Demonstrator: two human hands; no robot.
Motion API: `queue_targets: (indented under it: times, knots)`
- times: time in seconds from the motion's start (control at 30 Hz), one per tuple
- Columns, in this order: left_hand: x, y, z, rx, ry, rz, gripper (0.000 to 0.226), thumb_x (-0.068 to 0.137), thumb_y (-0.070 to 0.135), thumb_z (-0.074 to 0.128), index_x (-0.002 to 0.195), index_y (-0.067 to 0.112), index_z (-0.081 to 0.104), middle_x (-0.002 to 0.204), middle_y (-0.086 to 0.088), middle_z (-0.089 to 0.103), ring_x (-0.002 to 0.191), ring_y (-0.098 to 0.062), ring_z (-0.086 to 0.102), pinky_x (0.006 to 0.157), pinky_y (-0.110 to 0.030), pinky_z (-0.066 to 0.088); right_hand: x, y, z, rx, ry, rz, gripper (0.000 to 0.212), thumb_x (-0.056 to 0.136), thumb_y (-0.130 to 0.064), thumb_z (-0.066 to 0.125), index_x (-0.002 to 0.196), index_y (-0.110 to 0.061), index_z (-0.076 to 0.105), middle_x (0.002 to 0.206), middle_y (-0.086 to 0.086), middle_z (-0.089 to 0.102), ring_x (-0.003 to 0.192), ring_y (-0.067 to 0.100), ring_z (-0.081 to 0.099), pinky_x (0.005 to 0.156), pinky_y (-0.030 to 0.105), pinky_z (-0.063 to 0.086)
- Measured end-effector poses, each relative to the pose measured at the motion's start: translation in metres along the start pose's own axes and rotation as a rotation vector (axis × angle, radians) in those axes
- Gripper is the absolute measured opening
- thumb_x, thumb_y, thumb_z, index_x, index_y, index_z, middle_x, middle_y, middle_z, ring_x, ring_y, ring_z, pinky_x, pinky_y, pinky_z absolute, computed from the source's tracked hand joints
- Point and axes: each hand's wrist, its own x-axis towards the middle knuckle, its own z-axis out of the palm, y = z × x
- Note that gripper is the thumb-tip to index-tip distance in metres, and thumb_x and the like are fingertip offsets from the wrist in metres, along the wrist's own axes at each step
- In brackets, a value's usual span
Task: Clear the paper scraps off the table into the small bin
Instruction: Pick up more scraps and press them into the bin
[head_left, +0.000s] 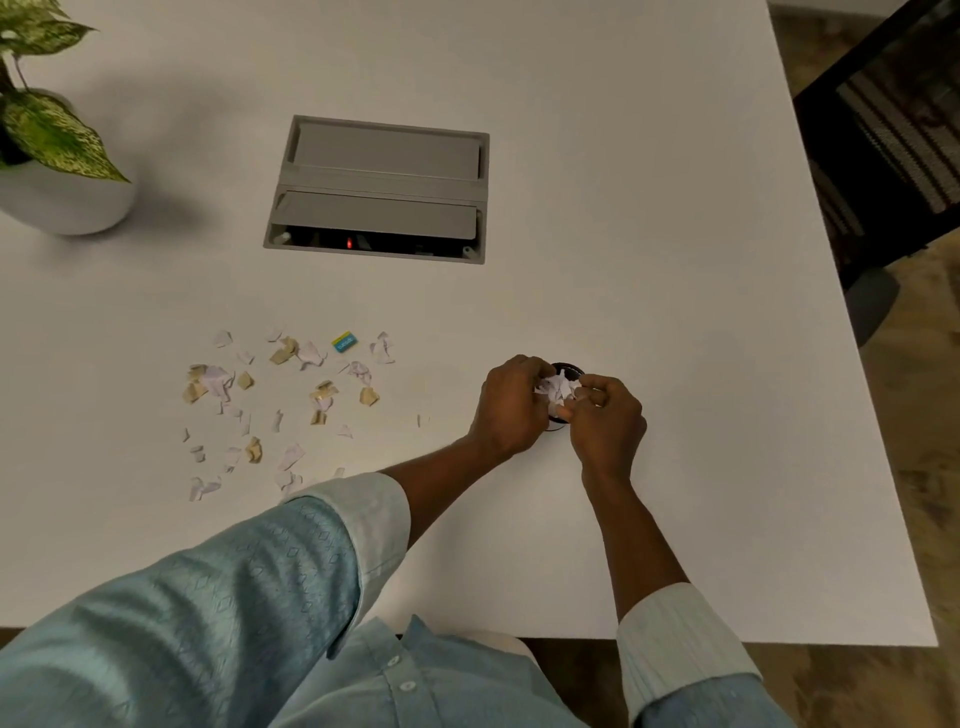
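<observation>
Left hand (511, 402) and right hand (608, 415) pinch scraps (557, 388) over bin (569, 370) (mostly hidden).

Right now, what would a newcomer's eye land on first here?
The left hand and right hand meet right of centre, pinching a white wad over a small black bin. Left of them, white and tan scraps lie scattered on the table, one teal tag at their far edge. Farther back sits a grey cable box showing a red light.
</observation>
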Motion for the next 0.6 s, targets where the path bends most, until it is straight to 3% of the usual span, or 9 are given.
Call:
queue_targets:
  times: [0.13, 0.33, 0.43, 0.53, 0.6]
  knots:
    - [-0.002, 0.009, -0.001, -0.106, -0.026, -0.017, 0.052, 0.072, 0.010, 0.051, 0.119, 0.000, 0.071, 0.111, -0.012, 0.076, 0.101, -0.027, 0.072, 0.088, -0.043, 0.063, -0.004, 0.002, -0.001, 0.031, 0.000, -0.057, 0.030, 0.086, 0.005, 0.064, 0.108, -0.014, 0.073, 0.103, 0.000, 0.077, 0.095, 0.016, 0.072, 0.078, 0.023, 0.057]
    - [0.002, 0.000, -0.003, -0.288, -0.107, -0.057, 0.053, 0.082, -0.017, 0.058, 0.129, 0.005, 0.067, 0.126, -0.007, 0.073, 0.120, -0.020, 0.068, 0.102, -0.044, 0.059, -0.008, 0.009, -0.004, -0.054, 0.064, -0.189, 0.033, 0.085, 0.011, 0.059, 0.104, -0.011, 0.073, 0.104, 0.005, 0.076, 0.097, 0.023, 0.073, 0.078, 0.024, 0.052]
    - [0.003, -0.004, -0.007, -0.373, -0.070, -0.102, 0.046, 0.078, -0.004, 0.070, 0.124, 0.005, 0.070, 0.125, -0.005, 0.074, 0.120, -0.018, 0.069, 0.094, -0.047, 0.063, -0.011, 0.018, -0.006, -0.157, 0.016, -0.344, 0.028, 0.087, 0.009, 0.064, 0.108, -0.009, 0.073, 0.107, 0.009, 0.074, 0.100, 0.026, 0.072, 0.081, 0.027, 0.054]
    - [0.005, -0.016, -0.008, -0.308, 0.101, -0.131, 0.031, 0.085, -0.010, 0.062, 0.107, 0.008, 0.074, 0.104, -0.003, 0.077, 0.099, -0.019, 0.073, 0.077, -0.049, 0.066, -0.013, 0.031, -0.003, -0.303, -0.134, -0.509, 0.036, 0.089, 0.001, 0.069, 0.124, -0.008, 0.067, 0.123, 0.011, 0.070, 0.116, 0.028, 0.065, 0.094, 0.032, 0.053]
    - [0.005, -0.023, -0.009, -0.228, 0.166, -0.180, 0.033, 0.086, -0.013, 0.059, 0.100, 0.012, 0.075, 0.093, 0.001, 0.076, 0.087, -0.017, 0.073, 0.071, -0.048, 0.066, -0.011, 0.043, 0.000, -0.426, -0.213, -0.636, 0.048, 0.086, -0.001, 0.071, 0.133, -0.006, 0.063, 0.136, 0.014, 0.065, 0.128, 0.032, 0.060, 0.105, 0.043, 0.052]
